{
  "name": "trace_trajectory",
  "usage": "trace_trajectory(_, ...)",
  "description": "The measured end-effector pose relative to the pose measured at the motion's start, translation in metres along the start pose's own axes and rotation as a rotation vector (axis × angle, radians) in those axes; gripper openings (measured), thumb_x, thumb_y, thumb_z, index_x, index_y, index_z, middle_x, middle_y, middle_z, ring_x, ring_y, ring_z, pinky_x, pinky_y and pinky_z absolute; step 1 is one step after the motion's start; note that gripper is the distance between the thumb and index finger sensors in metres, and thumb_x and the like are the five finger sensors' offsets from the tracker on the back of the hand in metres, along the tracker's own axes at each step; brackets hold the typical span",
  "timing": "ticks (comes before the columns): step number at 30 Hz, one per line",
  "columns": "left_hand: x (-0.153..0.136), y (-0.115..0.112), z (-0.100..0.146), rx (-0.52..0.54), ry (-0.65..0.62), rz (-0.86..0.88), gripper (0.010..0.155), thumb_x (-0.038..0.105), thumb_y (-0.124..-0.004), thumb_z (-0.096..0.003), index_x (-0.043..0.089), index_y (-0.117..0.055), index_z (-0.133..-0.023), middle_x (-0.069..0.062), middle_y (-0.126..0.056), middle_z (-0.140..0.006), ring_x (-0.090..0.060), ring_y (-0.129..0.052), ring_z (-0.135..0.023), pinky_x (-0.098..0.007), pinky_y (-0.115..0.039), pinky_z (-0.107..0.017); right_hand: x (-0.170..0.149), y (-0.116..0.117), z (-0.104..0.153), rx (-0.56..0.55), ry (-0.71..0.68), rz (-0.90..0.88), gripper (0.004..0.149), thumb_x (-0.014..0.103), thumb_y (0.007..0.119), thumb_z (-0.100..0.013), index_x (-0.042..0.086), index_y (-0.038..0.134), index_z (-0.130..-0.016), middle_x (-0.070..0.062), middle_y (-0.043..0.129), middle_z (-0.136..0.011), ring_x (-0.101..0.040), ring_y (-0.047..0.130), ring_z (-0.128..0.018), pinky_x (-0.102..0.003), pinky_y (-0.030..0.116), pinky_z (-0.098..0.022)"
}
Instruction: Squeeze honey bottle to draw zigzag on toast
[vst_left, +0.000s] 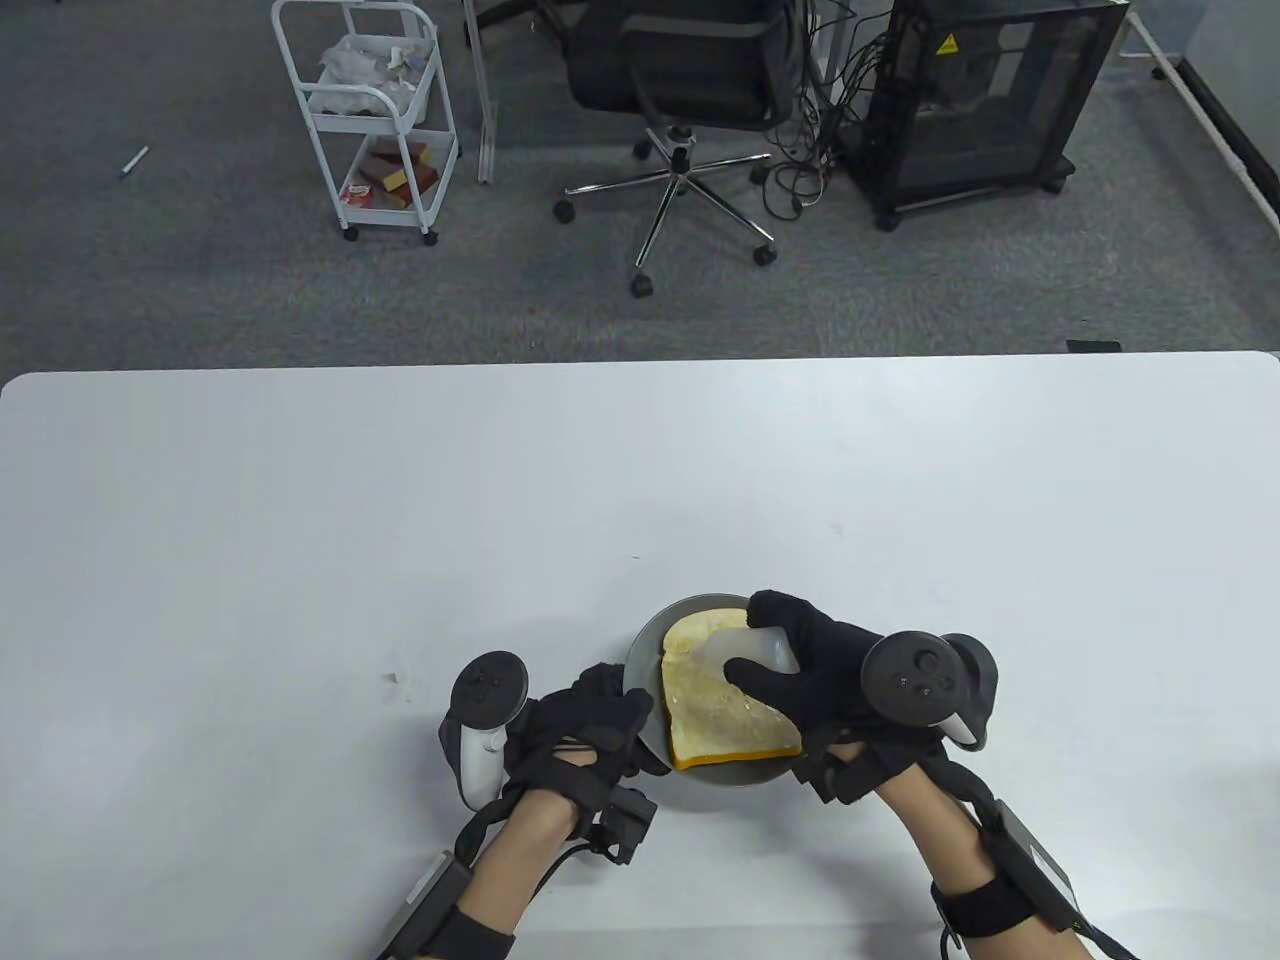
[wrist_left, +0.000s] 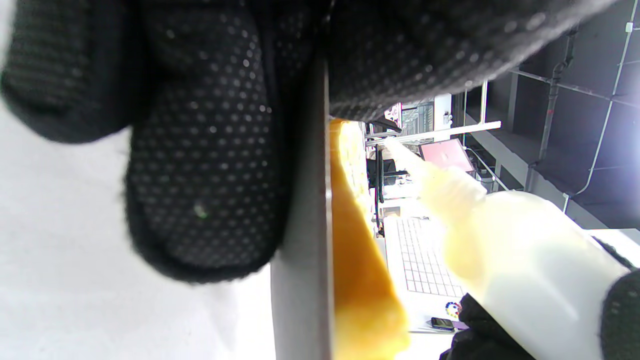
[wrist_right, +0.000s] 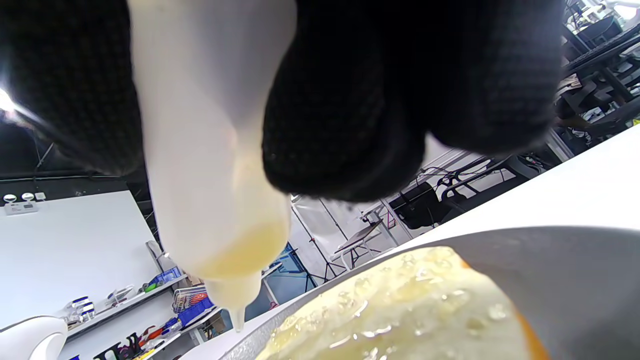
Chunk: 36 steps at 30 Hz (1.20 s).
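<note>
A slice of toast (vst_left: 715, 705) lies on a grey plate (vst_left: 650, 640) near the table's front edge. My right hand (vst_left: 800, 660) grips a translucent honey bottle (vst_left: 755, 648), tipped with its nozzle pointing left and down over the toast's far left part. The right wrist view shows the bottle (wrist_right: 210, 150) with honey pooled at the nozzle, just above the toast (wrist_right: 400, 310), whose surface glistens with honey. My left hand (vst_left: 590, 725) holds the plate's left rim; in the left wrist view its fingers (wrist_left: 200, 165) grip the plate edge (wrist_left: 302, 280) beside the toast (wrist_left: 357, 260) and bottle (wrist_left: 525, 260).
The white table (vst_left: 300, 520) stretches wide around the plate. Beyond its far edge stand a white cart (vst_left: 375, 120), an office chair (vst_left: 690, 90) and a black cabinet (vst_left: 990, 100) on grey carpet.
</note>
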<state>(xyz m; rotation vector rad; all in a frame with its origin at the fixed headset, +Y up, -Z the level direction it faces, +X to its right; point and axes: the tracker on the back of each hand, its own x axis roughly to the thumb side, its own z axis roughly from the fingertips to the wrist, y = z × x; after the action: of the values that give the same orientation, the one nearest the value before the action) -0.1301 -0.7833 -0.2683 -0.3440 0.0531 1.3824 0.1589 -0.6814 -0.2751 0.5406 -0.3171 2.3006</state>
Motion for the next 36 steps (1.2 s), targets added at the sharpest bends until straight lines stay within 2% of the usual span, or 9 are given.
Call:
trace_trajectory(14, 0.0, 0.0, 0.0, 0.002, -0.003, 0.002, 0.051, 0.027, -0.087, -0.049, -0.002, -0.071, -0.088, -0.021, -0.108, -0.057, -0.024, -0.122, -0.029, -0.043, -0.095, -0.029, 0.005, -0.001, 0.007, 0.039, -0.02, 0.0, 0.072, 0.056, 0.096, -0.041, 0.009, 0.079, -0.092, -0.018, 0.102, -0.063, -0.022, 0.107, -0.031, -0.042, 0.093, -0.028)
trace_trajectory(36, 0.0, 0.003, 0.0, 0.012, -0.008, 0.013, 0.051, 0.027, -0.087, -0.0488, -0.002, -0.071, -0.088, -0.021, -0.108, -0.056, -0.024, -0.122, -0.028, -0.043, -0.095, -0.029, -0.007, -0.028, 0.016, 0.027, 0.007, 0.026, 0.07, 0.055, 0.097, -0.041, 0.009, 0.08, -0.091, -0.018, 0.102, -0.063, -0.022, 0.107, -0.03, -0.042, 0.093, -0.028)
